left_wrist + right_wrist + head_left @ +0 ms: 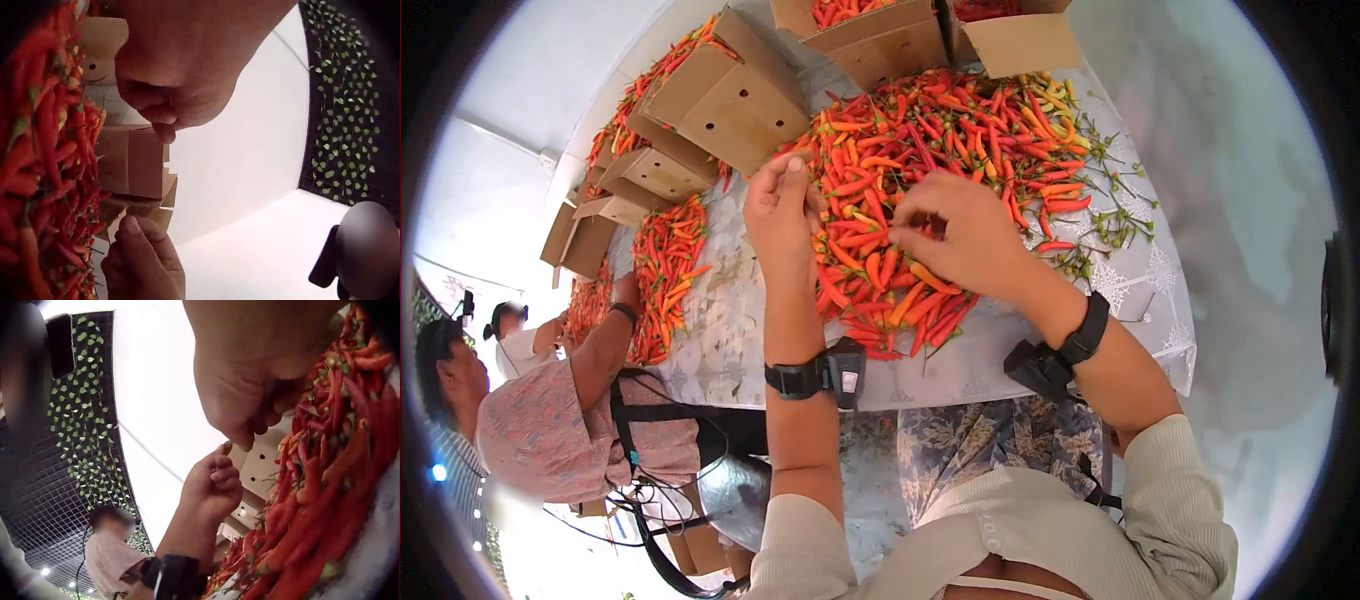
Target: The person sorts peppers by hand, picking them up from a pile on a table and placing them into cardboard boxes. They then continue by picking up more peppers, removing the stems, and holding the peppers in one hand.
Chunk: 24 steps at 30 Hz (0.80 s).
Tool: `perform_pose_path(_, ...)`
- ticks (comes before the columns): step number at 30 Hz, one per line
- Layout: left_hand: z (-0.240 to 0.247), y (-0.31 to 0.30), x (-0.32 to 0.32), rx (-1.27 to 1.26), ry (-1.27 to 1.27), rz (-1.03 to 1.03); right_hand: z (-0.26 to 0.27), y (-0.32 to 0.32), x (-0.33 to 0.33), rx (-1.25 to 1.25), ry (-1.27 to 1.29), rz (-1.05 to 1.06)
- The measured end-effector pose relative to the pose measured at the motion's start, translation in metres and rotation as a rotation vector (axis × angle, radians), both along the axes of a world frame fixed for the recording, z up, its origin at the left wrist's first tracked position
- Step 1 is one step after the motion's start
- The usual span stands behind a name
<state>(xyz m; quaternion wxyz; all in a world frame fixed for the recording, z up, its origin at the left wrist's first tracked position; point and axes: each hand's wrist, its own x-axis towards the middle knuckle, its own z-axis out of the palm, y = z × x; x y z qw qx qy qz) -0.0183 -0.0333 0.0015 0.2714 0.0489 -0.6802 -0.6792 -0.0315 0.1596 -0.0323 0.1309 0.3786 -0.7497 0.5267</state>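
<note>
Red and orange chili peppers (920, 130) lie in a broad heap on the table, many with green stems. My left hand (785, 215) is raised at the heap's left edge, fingers curled and thumb against them; no pepper shows in it. In the right wrist view the same left hand (212, 484) appears above the peppers. My right hand (965, 240) hovers over the middle of the heap, its thumb and index finger bent toward each other beside a red pepper (860, 240). I cannot tell whether those fingertips hold anything.
Loose green stems (1115, 225) are scattered right of the heap. Cardboard boxes (735, 110) with peppers stand along the back and left. A second pile of peppers (668, 270) lies farther left, where another person (550, 430) reaches in. The patterned tablecloth (720, 340) shows between the piles.
</note>
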Motion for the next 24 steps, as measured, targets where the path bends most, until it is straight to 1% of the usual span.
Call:
perform_pose_path(1, -0.003, 0.002, 0.001, 0.016, 0.020, -0.013, -0.003, -0.003, 0.001, 0.037, 0.051, 0.046)
perform_pose_path(3, -0.009, 0.004, 0.004, 0.045, 0.054, -0.031, -0.013, -0.008, 0.003, 0.136, 0.136, 0.058)
perform_pose_path(4, -0.012, 0.004, 0.005, 0.052, 0.063, -0.079, -0.016, -0.011, 0.004, 0.185, 0.178, 0.064)
perform_pose_path(6, -0.018, 0.004, 0.007, 0.066, 0.077, -0.173, -0.021, -0.013, 0.005, 0.284, 0.218, -0.011)
perform_pose_path(7, -0.020, 0.005, 0.007, 0.087, 0.066, -0.178, -0.023, -0.014, 0.006, 0.334, 0.235, -0.047)
perform_pose_path(9, -0.022, 0.008, 0.008, 0.129, 0.042, -0.188, -0.021, -0.013, 0.006, 0.367, 0.229, -0.032)
perform_pose_path(13, -0.028, 0.009, 0.007, -0.064, 0.038, -0.088, -0.023, -0.015, 0.003, 0.406, 0.208, -0.022)
perform_pose_path(16, -0.031, 0.011, 0.010, -0.136, 0.018, -0.079, -0.027, -0.014, -0.003, 0.347, 0.280, -0.081)
perform_pose_path(18, -0.035, 0.013, 0.010, -0.176, 0.037, -0.108, -0.020, -0.010, -0.008, 0.210, 0.126, -0.127)
perform_pose_path(19, -0.036, 0.014, 0.010, -0.302, 0.049, -0.115, -0.016, -0.008, -0.011, 0.142, 0.050, -0.148)
perform_pose_path(21, -0.037, 0.016, 0.008, -0.556, 0.075, -0.130, -0.012, -0.004, -0.014, -0.021, -0.105, -0.104)
perform_pose_path(22, -0.039, 0.016, 0.006, -0.653, 0.130, -0.124, -0.011, -0.003, -0.015, -0.103, -0.182, -0.083)
perform_pose_path(23, -0.041, 0.017, 0.004, -0.749, 0.184, -0.118, -0.009, -0.002, -0.014, -0.116, -0.271, -0.057)
perform_pose_path(24, -0.043, 0.018, 0.003, -0.846, 0.238, -0.113, -0.011, -0.002, -0.016, -0.158, -0.284, -0.045)
